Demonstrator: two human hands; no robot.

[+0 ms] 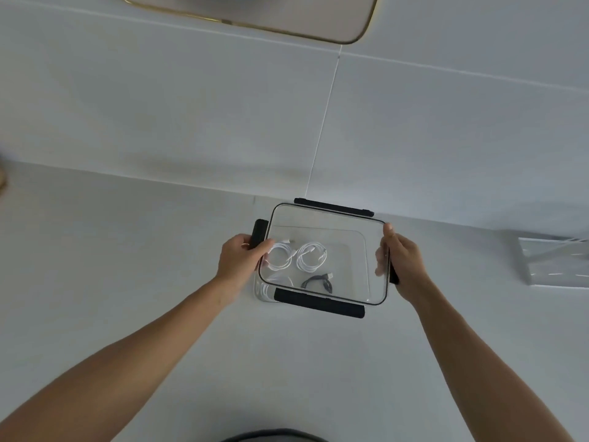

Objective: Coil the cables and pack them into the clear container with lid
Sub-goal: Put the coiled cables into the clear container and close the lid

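At the counter's [127,250] back edge, I hold the clear lid [344,260] over the container [259,293], long axis left-right, shifted right of it; left hand [240,261] and right hand [403,261] grasp its short ends above coiled cables [310,258].

Clear lid [347,218] w/ black clips; white cables [311,256], grey cable [318,281].

A pale grey-white countertop [127,266] carries everything, running back to a tiled wall. On it, close to the wall, sits the clear container [259,290], coiled white cables [296,256] and a dark cable [318,280] visible inside. Off at the right edge, well apart, lies a shiny silvery wrapped packet [554,263].
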